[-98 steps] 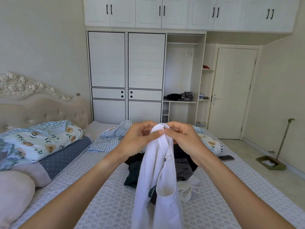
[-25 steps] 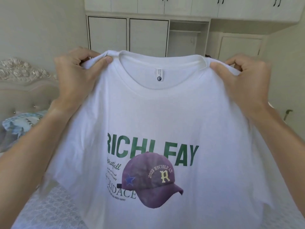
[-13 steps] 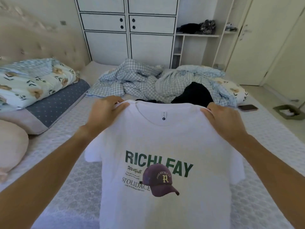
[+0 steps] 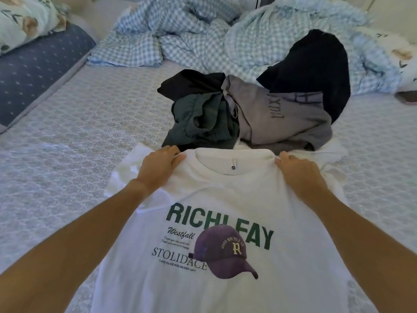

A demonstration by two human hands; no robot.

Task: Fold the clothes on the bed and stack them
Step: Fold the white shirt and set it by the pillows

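A white T-shirt with green lettering and a purple cap print lies front up on the bed, its collar pointing away from me. My left hand grips the left shoulder of the shirt. My right hand grips the right shoulder. Just beyond the collar sits a heap of unfolded clothes: a dark green garment, a grey garment and a black garment.
A crumpled blue checked blanket lies across the far side of the bed. A navy dotted pillow and a floral quilt are at the far left. A phone lies at the right edge.
I held the bunched shirt, then spread it in the air by its shoulders. Since then my hands have lowered it onto the bed in front of the heap.
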